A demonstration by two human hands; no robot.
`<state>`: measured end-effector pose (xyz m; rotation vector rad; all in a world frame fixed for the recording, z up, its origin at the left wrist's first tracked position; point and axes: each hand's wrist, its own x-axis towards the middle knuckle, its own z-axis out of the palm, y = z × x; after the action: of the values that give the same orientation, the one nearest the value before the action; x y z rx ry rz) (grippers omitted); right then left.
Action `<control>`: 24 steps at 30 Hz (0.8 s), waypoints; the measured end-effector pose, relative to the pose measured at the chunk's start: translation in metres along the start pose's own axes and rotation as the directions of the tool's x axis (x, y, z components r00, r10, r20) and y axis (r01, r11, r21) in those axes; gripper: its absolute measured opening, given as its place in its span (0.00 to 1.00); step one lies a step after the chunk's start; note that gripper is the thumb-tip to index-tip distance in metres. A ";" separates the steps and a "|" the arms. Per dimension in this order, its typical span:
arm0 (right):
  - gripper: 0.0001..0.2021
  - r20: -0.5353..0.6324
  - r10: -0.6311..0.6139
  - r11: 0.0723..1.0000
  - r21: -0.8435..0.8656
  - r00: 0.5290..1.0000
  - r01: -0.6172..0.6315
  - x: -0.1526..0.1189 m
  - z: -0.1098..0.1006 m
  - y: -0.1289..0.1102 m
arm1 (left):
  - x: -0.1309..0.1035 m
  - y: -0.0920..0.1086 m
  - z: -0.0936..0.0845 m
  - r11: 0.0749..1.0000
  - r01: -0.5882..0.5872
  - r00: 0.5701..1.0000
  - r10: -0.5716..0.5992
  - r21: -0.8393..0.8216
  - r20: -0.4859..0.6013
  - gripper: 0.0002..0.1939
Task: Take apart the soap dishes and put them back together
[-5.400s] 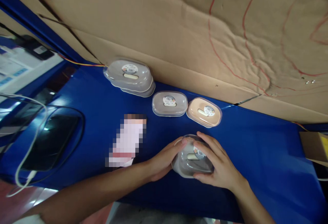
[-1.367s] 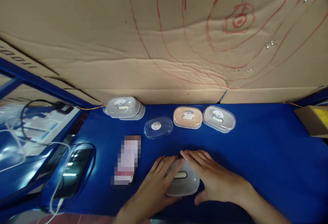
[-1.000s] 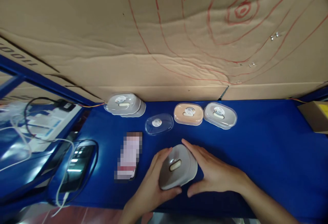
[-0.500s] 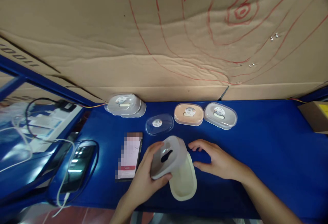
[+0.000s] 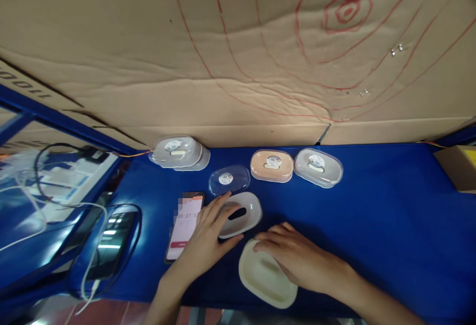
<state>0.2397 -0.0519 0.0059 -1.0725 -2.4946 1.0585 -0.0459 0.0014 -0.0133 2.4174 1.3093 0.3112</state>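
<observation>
A grey oval soap-box-like shell [image 5: 248, 212] with a dark slot lies on the blue tabletop. My left hand [image 5: 211, 226] rests at its left end, fingers spread over the edge and thumb stretched along the near side. A cream oval tray [image 5: 271, 280], hollow side up, is nearer to me and slightly tilted. My right hand [image 5: 288, 253] has its fingers bent over the tray's far right rim; the hand hides part of that rim. Behind the grey shell lies a clear oval lid [image 5: 234, 180] with a round label.
Along the cardboard wall [image 5: 148, 42] stand a peach lidded box [image 5: 272, 165], a grey lidded box [image 5: 319, 167] and stacked grey boxes [image 5: 176, 151]. A lit phone [image 5: 182, 236] lies beside my left hand. Another dark phone with cables [image 5: 111, 241] and a power strip [image 5: 74, 186] are at left.
The grey shell has come down onto the tabletop, and my left hand has loosened around it. My right hand has moved left onto the cream tray, which has turned and shifted nearer.
</observation>
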 end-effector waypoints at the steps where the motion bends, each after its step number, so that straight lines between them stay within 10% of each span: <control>1: 0.21 -0.005 -0.026 1.000 -0.003 1.000 0.026 0.002 0.001 0.000 | 0.002 -0.002 -0.001 1.000 -0.015 1.000 0.015 0.014 0.011 0.30; 11: 0.13 -0.267 -0.061 0.982 -0.189 0.962 0.010 0.005 -0.015 0.017 | -0.008 0.032 0.003 0.996 -0.059 0.985 0.069 0.067 -0.160 0.27; 17: 0.14 -0.442 -0.007 0.952 -0.278 0.897 -0.130 -0.001 -0.026 0.041 | -0.026 0.074 0.025 0.946 -0.319 0.948 0.318 0.057 0.024 0.26; 24: 0.27 -0.530 0.063 0.881 -0.368 0.846 -0.296 0.014 -0.023 0.063 | -0.042 0.053 0.025 0.959 -0.253 0.966 0.258 0.129 -0.025 0.17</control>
<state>0.2747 0.0000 -0.0223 -1.5085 -2.2524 0.1733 -0.0193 -0.0662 -0.0141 2.7057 1.0596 0.3603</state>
